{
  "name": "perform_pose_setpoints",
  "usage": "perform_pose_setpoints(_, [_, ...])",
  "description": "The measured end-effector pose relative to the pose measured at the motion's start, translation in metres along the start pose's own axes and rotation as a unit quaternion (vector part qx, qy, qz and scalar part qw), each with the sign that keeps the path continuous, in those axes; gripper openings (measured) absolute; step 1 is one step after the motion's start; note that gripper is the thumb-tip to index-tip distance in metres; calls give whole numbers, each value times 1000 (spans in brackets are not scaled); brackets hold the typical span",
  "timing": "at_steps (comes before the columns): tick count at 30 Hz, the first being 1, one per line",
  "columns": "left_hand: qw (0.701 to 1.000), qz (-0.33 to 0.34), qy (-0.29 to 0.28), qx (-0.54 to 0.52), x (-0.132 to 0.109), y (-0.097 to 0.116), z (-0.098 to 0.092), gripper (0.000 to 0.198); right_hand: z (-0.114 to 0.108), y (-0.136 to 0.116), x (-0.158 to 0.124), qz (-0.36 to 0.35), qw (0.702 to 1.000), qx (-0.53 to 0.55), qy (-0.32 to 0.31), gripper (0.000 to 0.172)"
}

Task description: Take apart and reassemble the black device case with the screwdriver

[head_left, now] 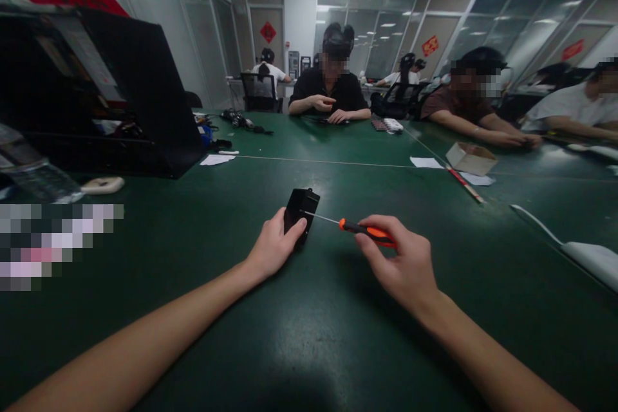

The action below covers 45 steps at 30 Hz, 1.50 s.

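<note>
My left hand (276, 241) is closed around a small black box-shaped case (298, 207), thumb on its near face, holding it tilted just over the green table. Between the fingers and thumb of my right hand (403, 257) is a screwdriver (369, 232) with an orange and black handle. Its thin metal shaft points left, and the tip meets the face of the black case near its middle. Whether the tip sits in a screw is too small to make out.
A black open-fronted shelf (159, 103) and a plastic bottle (41, 170) stand at the left. Cables (244, 121) lie farther back. A small cardboard box (470, 159), papers (425, 163) and a red-white strip (464, 184) are at the right. Several people sit around the table (309, 335).
</note>
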<state>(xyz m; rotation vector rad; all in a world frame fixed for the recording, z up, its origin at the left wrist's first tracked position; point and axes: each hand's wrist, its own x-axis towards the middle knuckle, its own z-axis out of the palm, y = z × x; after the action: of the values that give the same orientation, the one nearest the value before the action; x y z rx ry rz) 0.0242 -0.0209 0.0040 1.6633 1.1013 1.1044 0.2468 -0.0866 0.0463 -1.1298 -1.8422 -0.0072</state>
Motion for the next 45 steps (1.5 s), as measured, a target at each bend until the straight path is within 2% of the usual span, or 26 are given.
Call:
perform_pose_setpoints(3, [1000, 1, 4, 2, 0, -1, 0, 30, -3, 1, 4, 56, 998, 16, -38, 14])
perform_pose_setpoints(8, [998, 24, 24, 53, 2, -4, -4, 29, 0, -2, 8, 49, 995, 38, -74, 14])
perform_pose_setpoints(11, [992, 50, 30, 108, 4, -5, -9, 29, 6, -3, 7, 97, 989, 49, -105, 17])
perform_pose_setpoints(15, [985, 59, 30, 157, 6, -6, -14, 30, 9, 0, 6, 208, 959, 85, -174, 44])
perform_pose_setpoints(16, [985, 58, 29, 162, 6, -7, -14, 30, 9, 0, 6, 224, 951, 98, -187, 45])
perform_pose_setpoints(20, [982, 60, 25, 179, 6, -8, -15, 30, 12, -1, 5, 268, 931, 157, -192, 25])
perform_pose_setpoints(24, [979, 68, 20, 192, 5, -8, -14, 30, 18, -3, 2, 258, 940, 144, -172, 24])
perform_pose_setpoints(28, [978, 75, 15, 196, 5, -9, -14, 31, 22, -2, -1, 308, 893, 210, -253, 49])
perform_pose_setpoints(30, [974, 73, 12, 215, 5, -9, -14, 32, 23, -1, -2, 321, 878, 234, -267, 51])
perform_pose_setpoints(36, [957, 64, -5, 283, 5, -6, -13, 31, 27, 4, -3, 317, 901, 191, -228, 28])
perform_pose_setpoints(38, [957, 63, -7, 283, 5, -5, -13, 31, 28, 4, -4, 300, 902, 184, -249, 30])
perform_pose_setpoints(41, [961, 58, -2, 269, 5, -5, -13, 31, 29, 3, -5, 287, 897, 183, -282, 45])
perform_pose_setpoints(43, [963, 56, -5, 265, 6, -5, -14, 31, 29, 4, -6, 274, 907, 180, -264, 40])
perform_pose_setpoints(45, [961, 53, -25, 269, 6, -4, -14, 33, 29, 6, -7, 263, 925, 172, -213, 33])
